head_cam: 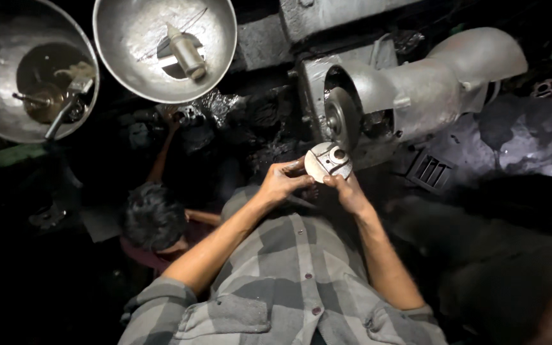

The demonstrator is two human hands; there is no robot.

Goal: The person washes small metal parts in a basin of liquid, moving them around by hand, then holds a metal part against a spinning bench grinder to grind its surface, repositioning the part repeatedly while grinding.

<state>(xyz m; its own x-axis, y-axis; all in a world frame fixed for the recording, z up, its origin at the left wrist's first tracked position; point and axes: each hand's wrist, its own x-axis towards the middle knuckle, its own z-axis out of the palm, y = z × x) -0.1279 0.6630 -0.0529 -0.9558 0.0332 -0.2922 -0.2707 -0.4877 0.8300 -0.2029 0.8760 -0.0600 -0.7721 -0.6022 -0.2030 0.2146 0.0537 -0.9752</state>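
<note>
Far up-left of the hands, a bowl (pixel 7 115) with a tool in dark liquid is seen, and beside it a second bowl (pixel 129 70) holding a small bottle (pixel 186 51). Below-left of the left hand (pixel 280 183), another person's head (pixel 153 217) is bent. A metal disc (pixel 327 161) is gripped by both hands, the right hand (pixel 351 193) pinching its lower edge. It is held just under the grinding wheel (pixel 342 117), close but seemingly apart; grinding is judged not yet finished. Little room is left between disc and wheel; darker clutter lies right.
</note>
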